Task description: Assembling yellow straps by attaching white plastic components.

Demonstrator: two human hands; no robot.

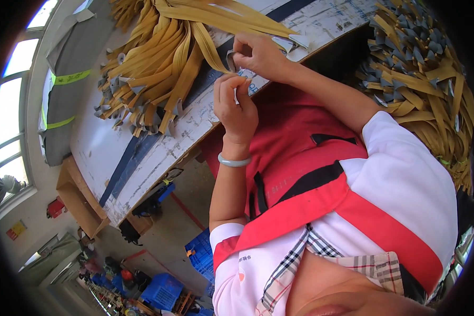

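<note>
A mustard-yellow zipper tape (208,48) runs down from a large bundle of zipper tapes (163,42) to my two hands. My left hand (236,108), with a pale bangle at its wrist, is closed in a pinch at the lower end of this tape. Just above and to the right, my right hand (260,57) has its fingers curled and pinches the grey tab at the same end. The fingertips of both hands are close together near the table's front edge. Exactly how they grip the tab is partly hidden by the fingers.
The bundle lies on a worn white table (158,163) with a dark blue stripe. Another heap of grey-tipped yellow tapes (421,89) is at the right. Grey fabric (71,100) with yellow-green bands stands by the window. Blue crates (163,291) sit on the floor below.
</note>
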